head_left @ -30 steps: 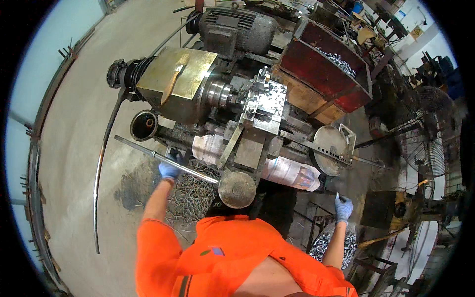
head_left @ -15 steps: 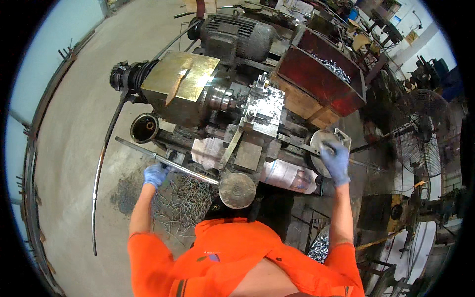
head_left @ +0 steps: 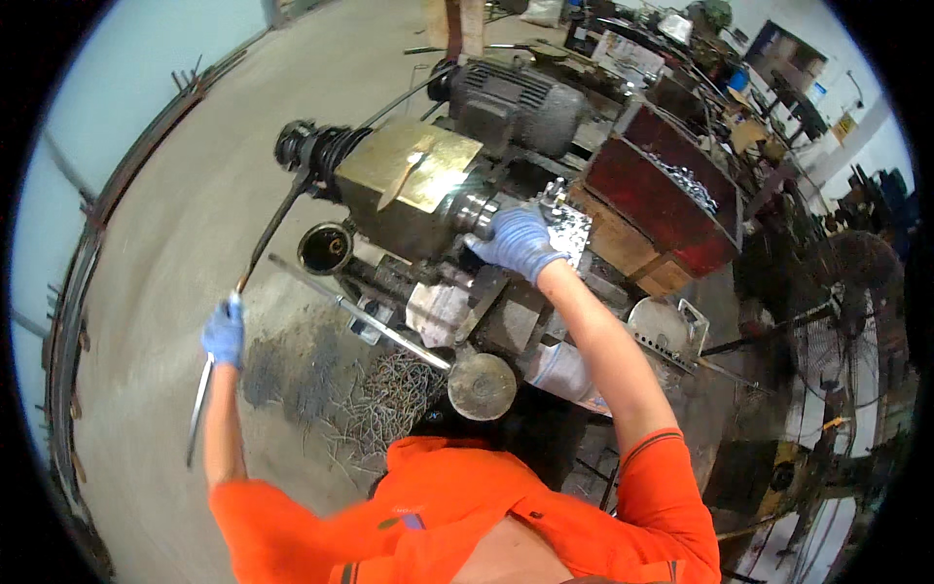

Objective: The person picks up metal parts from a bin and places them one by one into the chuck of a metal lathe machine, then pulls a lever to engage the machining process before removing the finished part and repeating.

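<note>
My left hand (head_left: pixel 224 333), in a blue glove, is closed around the long metal lever (head_left: pixel 199 409) that slants down from the left end of the lathe's headstock. At the machine's middle, my gloved right hand (head_left: pixel 520 241) reaches over to the front of the steel chuck (head_left: pixel 471 211). Its fingers curl in beside the chuck, and whatever they grip is hidden. Just right of that hand lies the shiny tool block (head_left: pixel 572 232), partly covered by it. A worn wooden-looking tool (head_left: pixel 401 183) rests on the brass-coloured headstock cover (head_left: pixel 375 161).
A red bin (head_left: pixel 671 190) of small metal parts stands at the back right. Nearer me are a diagonal steel bar (head_left: pixel 389 333), a round metal disc (head_left: pixel 482 386) and a handwheel (head_left: pixel 657 321). Metal shavings (head_left: pixel 384 404) litter the floor. A motor (head_left: pixel 516 107) sits behind.
My left hand has moved left from beside the diagonal bar and taken hold of the long lever. My right hand has left the handwheel and moved up and left to the chuck.
</note>
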Tool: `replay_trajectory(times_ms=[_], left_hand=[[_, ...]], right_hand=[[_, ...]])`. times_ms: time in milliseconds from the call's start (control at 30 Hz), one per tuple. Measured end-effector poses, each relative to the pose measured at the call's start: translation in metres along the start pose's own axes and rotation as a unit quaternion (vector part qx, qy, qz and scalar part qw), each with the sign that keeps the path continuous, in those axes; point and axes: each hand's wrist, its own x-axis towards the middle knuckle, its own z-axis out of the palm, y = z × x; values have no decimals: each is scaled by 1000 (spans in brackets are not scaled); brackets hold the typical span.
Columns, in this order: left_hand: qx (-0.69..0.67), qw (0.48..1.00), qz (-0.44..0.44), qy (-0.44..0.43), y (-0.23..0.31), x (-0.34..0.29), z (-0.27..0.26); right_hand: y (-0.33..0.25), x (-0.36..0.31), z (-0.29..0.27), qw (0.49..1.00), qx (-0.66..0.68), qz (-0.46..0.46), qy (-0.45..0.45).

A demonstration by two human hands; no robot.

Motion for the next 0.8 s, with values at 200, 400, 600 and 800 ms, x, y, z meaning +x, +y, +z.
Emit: replay_trajectory(times_ms=[200, 400, 600, 800], left_hand=[[-6, 999, -43, -25, 64, -76, -14], [-25, 997, -20, -64, 45, -69, -6], [2, 979, 187, 74, 88, -51, -31], [-313, 892, 293, 147, 197, -41, -79]], right_hand=[[5, 5, -1, 997, 55, 5, -44], [-2, 5, -12, 988, 109, 53, -93], [13, -18, -39, 996, 67, 55, -1], [135, -73, -99, 955, 79, 133, 253]])
